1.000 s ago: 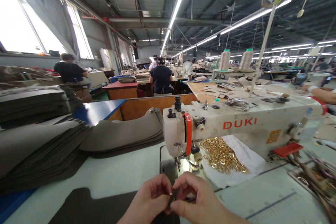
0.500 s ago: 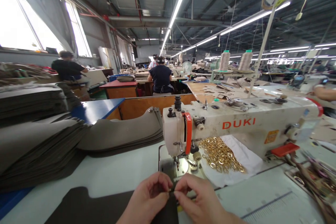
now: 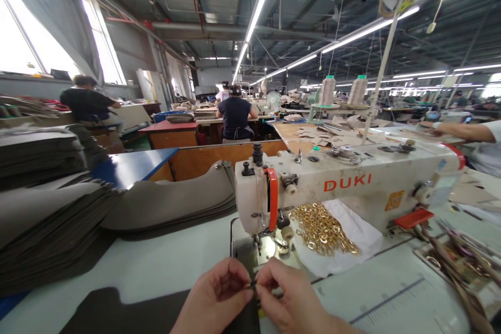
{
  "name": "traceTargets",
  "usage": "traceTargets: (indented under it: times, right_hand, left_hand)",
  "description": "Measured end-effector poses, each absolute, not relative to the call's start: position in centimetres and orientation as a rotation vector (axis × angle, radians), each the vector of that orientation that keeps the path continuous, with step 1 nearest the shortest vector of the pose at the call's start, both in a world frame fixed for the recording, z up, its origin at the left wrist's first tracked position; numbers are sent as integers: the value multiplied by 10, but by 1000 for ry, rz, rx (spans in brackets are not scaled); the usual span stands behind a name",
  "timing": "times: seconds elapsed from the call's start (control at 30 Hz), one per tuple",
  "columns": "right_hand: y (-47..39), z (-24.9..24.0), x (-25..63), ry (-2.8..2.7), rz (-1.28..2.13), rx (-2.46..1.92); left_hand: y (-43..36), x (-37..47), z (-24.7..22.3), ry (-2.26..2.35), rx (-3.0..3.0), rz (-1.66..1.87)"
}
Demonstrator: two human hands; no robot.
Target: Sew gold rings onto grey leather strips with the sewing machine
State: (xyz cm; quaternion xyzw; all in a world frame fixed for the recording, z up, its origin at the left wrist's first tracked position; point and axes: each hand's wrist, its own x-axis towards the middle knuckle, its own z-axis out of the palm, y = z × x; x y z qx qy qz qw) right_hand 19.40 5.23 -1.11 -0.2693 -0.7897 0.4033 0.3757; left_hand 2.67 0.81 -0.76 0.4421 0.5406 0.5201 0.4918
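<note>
Just in front of the sewing machine [image 3: 305,172], my left hand [image 3: 219,295] and my right hand [image 3: 287,295] meet fingertip to fingertip. Both pinch at a tiny dark piece with a gold glint; the fingers mostly cover it, so its kind is unclear. A dark, flat panel [image 3: 129,310] lies on the pale table, partly under my left hand. Beyond the fingertips are the needle and presser foot [image 3: 259,242] over a lit metal plate. Gold metal rings [image 3: 323,229] are heaped on a white cloth [image 3: 366,237] beneath the machine arm.
Stacked dark panels [image 3: 50,224] fill the left, with another pile [image 3: 172,201] beside the machine. A tray [image 3: 434,266] at right holds straps and metal bits. A ruler [image 3: 387,302] lies along the table. A co-worker's arm [image 3: 457,130] reaches in at far right; others sit further back.
The view has turned slightly right, shifting everything leftward. My hands keep their pinch near the needle, with small finger movements. More of the co-worker's arm at right shows now.
</note>
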Motion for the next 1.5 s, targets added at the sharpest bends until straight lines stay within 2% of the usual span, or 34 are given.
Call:
traceTargets:
  times: [0.37, 0.53, 0.77, 0.97, 1.23, 1.5]
  right_hand:
    - [54, -14, 193, -1767, 1414, -697]
    - [55, -9, 195, -1842, 1315, -753]
    - [54, -5, 198, -2019, 1099, -765]
    - [49, -9, 201, -2074, 1055, -795]
    - [53, 4, 195, -2132, 1130, -1029]
    - [72, 22, 177, -2279, 1082, -1309]
  left_hand:
    - [-1, 38, 11, 1397, 1103, 1440]
    - [-1, 40, 12, 1389, 1089, 1449]
    - [4, 25, 2, 1549, 1218, 1221]
    - [4, 20, 15, 1580, 1399, 1040]
    - [-11, 4, -3, 1747, 2322, 955]
    - [-14, 8, -6, 1769, 2513, 945]
